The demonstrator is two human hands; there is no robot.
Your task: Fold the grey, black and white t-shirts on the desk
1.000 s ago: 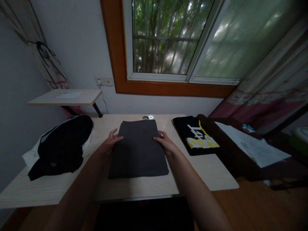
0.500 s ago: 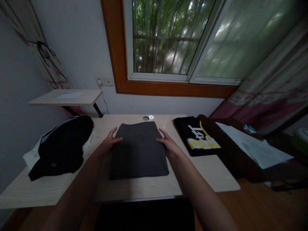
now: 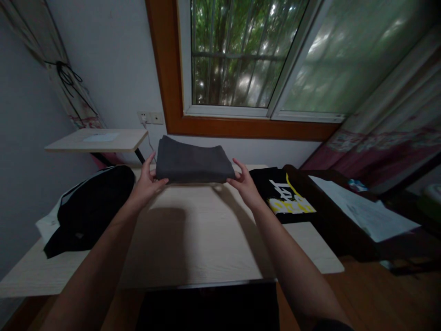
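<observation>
A: Grip?
B: Left hand (image 3: 145, 183) and right hand (image 3: 245, 185) both partly closed, each pinching one end of the folded grey cloth (image 3: 193, 163).
A: Held where?
B: Up over the far side of the worktop (image 3: 206, 239), below window (image 3: 248, 55).
A: Around it?
B: Black garment (image 3: 94, 207) left, black printed garment (image 3: 287, 195) right.

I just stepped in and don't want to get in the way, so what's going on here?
A person is holding a folded gray cloth at its two ends, left hand at one and right hand at the other. It appears raised above the table. A folded black garment with white and yellow lettering lies to the right, and a black-and-white pile of fabric sits to the left.
</observation>
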